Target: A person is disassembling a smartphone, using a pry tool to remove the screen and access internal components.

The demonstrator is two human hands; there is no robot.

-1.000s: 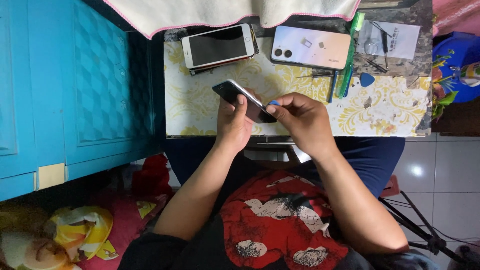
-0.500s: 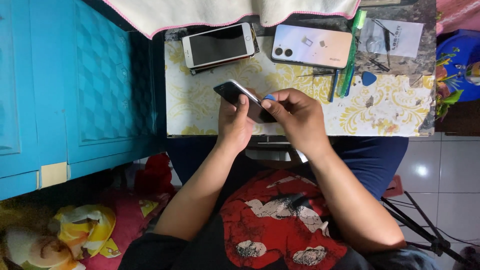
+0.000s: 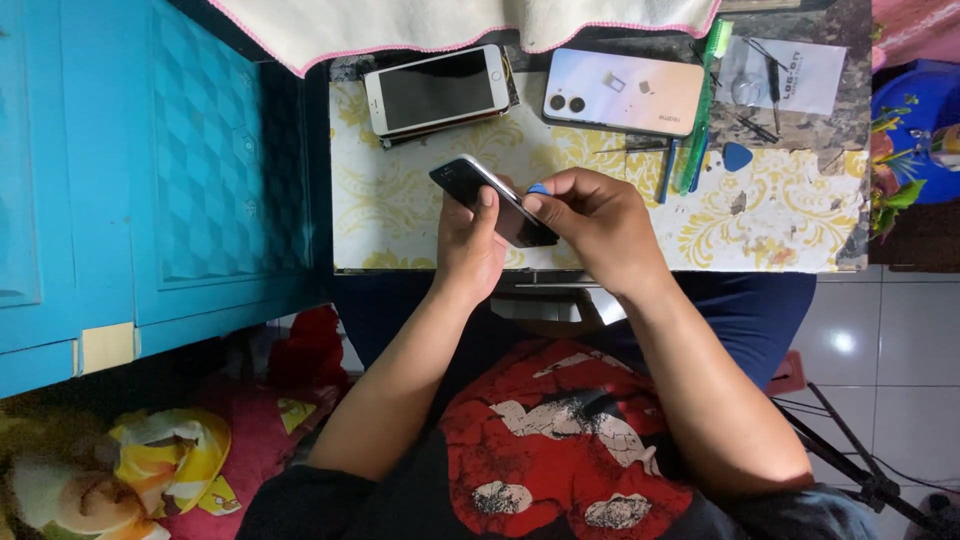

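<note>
Right hand [image 3: 590, 225] w/ small blue plastic pick [image 3: 538, 188] has slid slightly along the dark slim phone's [image 3: 492, 200] edge, approx.; left thumb shifted.

Bright, even daylight; sharp focus, soft shadows, slight glare on the floor tiles [image 3: 850, 330].

The table cover [image 3: 780, 215] is cream with a yellow floral scroll pattern. The held phone [image 3: 490, 197] is black with a pale edge; the pick [image 3: 538, 188] against it is blue. The phone [image 3: 437, 90] lying face up is white with a dark screen. The face-down phone [image 3: 622, 92] shades from pale lilac to peach. The toothbrush [image 3: 703, 100] is green. The cabinet [image 3: 150, 170] is turquoise with a diamond relief. The cloth [image 3: 450, 22] is white, edged pink.
</note>
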